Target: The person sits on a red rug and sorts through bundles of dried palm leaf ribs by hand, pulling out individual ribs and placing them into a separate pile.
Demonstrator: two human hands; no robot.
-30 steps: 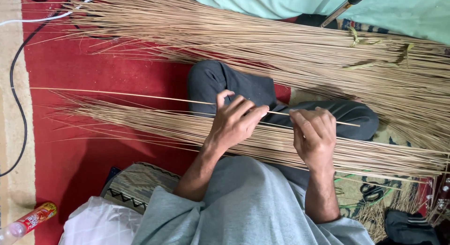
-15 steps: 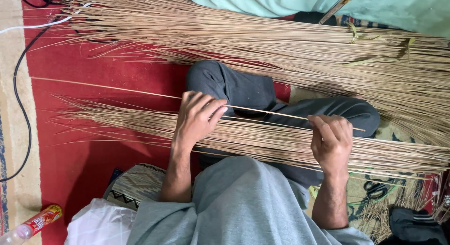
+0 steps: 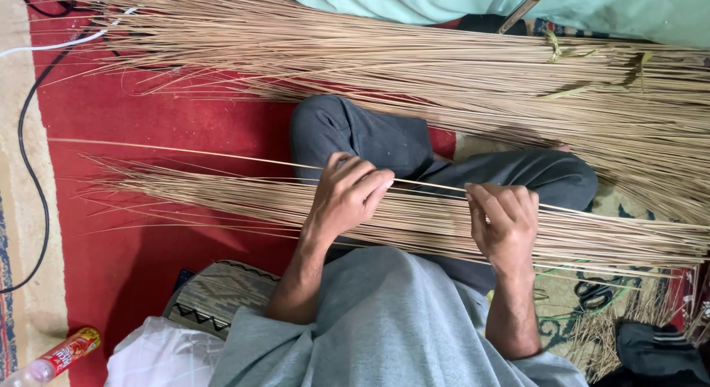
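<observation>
One thin stick (image 3: 222, 156), long axis left-right, both hands pinching

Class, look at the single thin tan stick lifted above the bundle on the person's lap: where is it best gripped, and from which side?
Pinch the single thin tan stick along its free stretch, coming from above; it probably flexes, so both hands suit it.

Loose grey-blue tunic (image 3: 392, 320) with sleeves pushed up, dark grey trousers (image 3: 384, 139), bare forearms.
</observation>
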